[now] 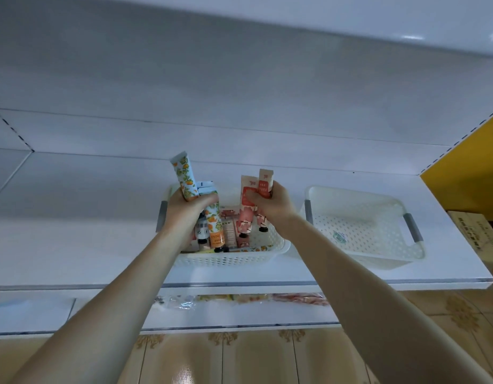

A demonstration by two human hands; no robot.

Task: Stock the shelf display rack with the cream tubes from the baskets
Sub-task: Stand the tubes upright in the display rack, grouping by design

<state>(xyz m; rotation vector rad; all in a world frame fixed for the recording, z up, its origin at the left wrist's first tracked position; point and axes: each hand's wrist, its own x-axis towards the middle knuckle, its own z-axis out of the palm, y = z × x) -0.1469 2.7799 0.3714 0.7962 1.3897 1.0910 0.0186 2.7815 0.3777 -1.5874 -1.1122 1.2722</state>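
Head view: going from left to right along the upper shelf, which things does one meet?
In order: left hand gripping orange-print cream tubes → right hand gripping pink cream tubes → empty white basket → cardboard box.

- White shelf display rack (73,231): flat white boards set one above another, each with a clear strip along its front edge.
- Plain white back panel (239,79): shaded grey toward the top.
- Yellow side panel (467,173): at right, behind a slotted upright.
- Glossy tan floor tiles (253,358): ornamental motifs, bright light reflections.
- Brown cardboard box (478,234): at right edge, beyond the shelf end.
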